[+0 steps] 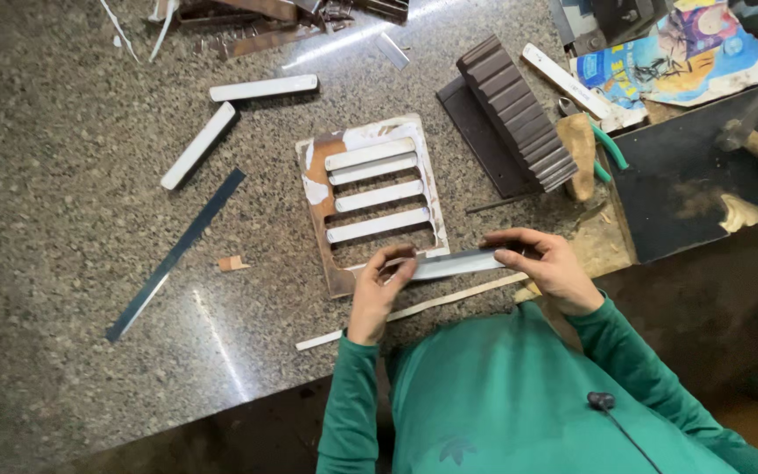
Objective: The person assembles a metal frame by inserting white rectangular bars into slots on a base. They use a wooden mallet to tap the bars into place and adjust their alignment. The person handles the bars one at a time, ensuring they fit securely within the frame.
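Slat point(456, 263): flat, narrow, grey strip with a dull sheen, held level between both hands just above the near edge of the louvre frame point(319, 224). Left hand point(379, 285): fingers curled together and pinched on the slat's left end. Right hand point(544, 263): thumb and fingertips closed on the right end, palm arched over it. Sleeves green knit.

Head view, surroundings: frame is a brown rectangular board with patches of white paper or filler, four white slats point(370, 189) lying parallel across its opening. Worktop point(54, 175) is speckled grey-brown polished stone, glossy with streaks of reflected light. Thin pale wooden strip point(414, 309) lies on the stone just below the hands. Long dark metal strip point(177, 254) lies diagonally well to the left, small wood chip point(232, 262) near it. Two loose white bars point(230, 118) rest at upper left. Dark brown ribbed block point(518, 110) leans on a flat dark panel beyond the frame. Hammer point(756, 140), wooden handle, lies on a dark board at right.
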